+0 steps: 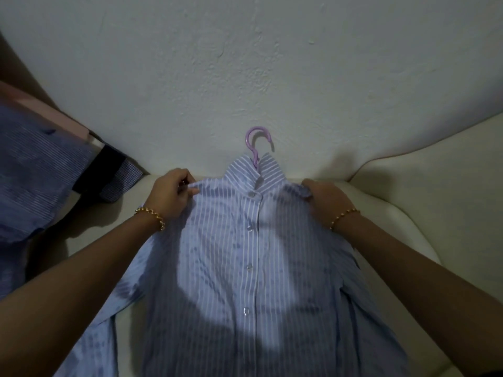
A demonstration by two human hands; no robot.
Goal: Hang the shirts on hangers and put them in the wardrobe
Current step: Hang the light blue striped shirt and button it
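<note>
A light-blue shirt with white vertical stripes (pixel 245 268) lay front-up along the middle of the cream sofa (pixel 394 213). It was buttoned down the placket, with its collar toward the sofa's back, its body running toward the front edge and its sleeves spread to either side. A lilac plastic hanger (pixel 254 142) sat inside it, and only the hook showed, rising out of the collar at the sofa's back. At the sofa's left end lay a darker blue striped shirt (pixel 35 164), with pink (pixel 54 110) and navy garments (pixel 109 170) behind it.
</note>
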